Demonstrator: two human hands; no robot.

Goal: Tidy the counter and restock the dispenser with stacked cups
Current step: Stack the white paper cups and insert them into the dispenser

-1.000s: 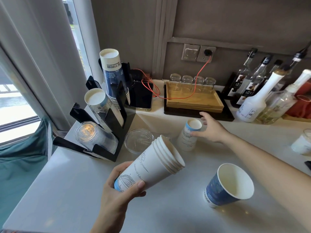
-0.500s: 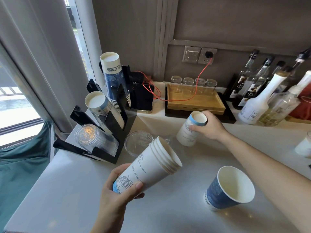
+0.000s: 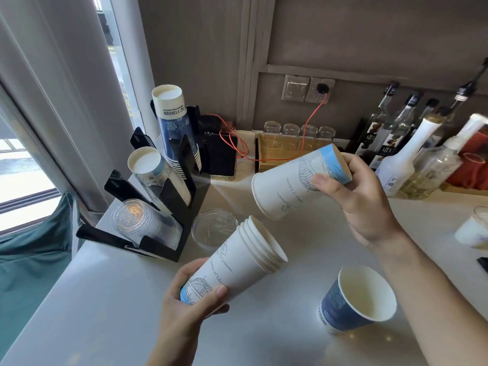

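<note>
Above the smooth grey bench (image 3: 92, 307), the left hand (image 3: 184, 310) wraps its grip around a stack of white paper cups (image 3: 237, 262). The right hand (image 3: 361, 204) clamps one round paper cup (image 3: 295, 184), tipped sideways, just above the stack's open rims.

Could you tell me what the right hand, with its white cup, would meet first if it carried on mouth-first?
Probably the stack of white cups in the left hand; the right hand aims its single cup down-left toward the stack's rims, though depth is unclear.

Small cup (image 3: 475, 232) cropped at right edge
</note>
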